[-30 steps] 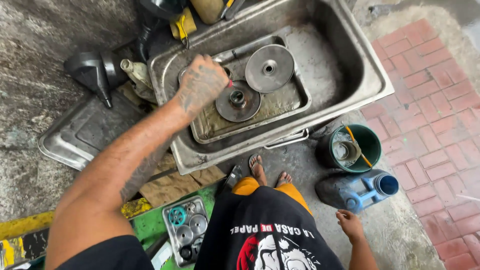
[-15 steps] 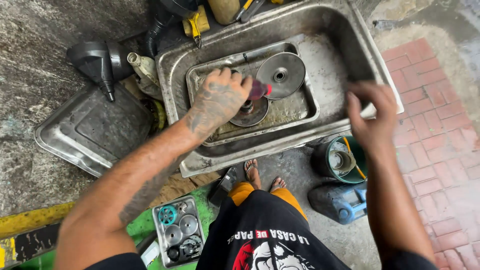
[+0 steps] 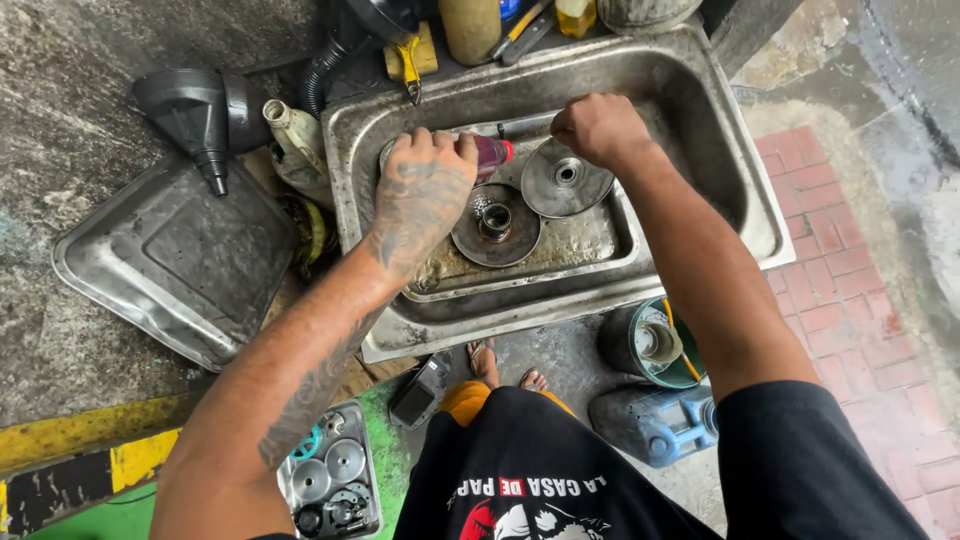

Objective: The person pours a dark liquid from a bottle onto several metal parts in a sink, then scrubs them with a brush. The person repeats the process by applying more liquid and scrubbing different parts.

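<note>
Left hand [image 3: 425, 195] grip pinching red-capped tool [image 3: 488, 152], right hand [image 3: 600, 128] grip closed above metal disc [image 3: 566, 178]

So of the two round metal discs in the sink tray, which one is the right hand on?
The right hand grips the rim of the paler disc, farther from the person. The darker, grimier disc with the raised hub lies untouched beside the left hand.

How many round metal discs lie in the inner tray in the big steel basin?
2. One metal disc lies under the left hand; the other disc lies below the right hand. The hands may hide more.
</note>
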